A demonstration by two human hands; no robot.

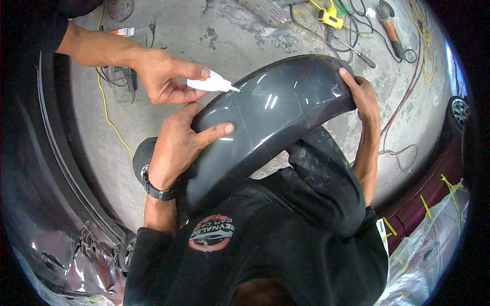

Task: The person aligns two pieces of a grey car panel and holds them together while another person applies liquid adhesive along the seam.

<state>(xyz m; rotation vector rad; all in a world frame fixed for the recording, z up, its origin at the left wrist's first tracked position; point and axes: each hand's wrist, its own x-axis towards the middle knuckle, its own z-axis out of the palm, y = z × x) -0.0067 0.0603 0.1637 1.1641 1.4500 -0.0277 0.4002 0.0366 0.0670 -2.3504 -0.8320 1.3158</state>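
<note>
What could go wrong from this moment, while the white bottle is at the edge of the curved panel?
First, the nozzle of the white bottle is at the panel's edge, so liquid, if any comes out, might run over the glossy panel or reach the left hand nearby.
Second, the panel is held between the left hand and right hand; if either shifts, the co-worker's hand could misplace the nozzle.
</note>
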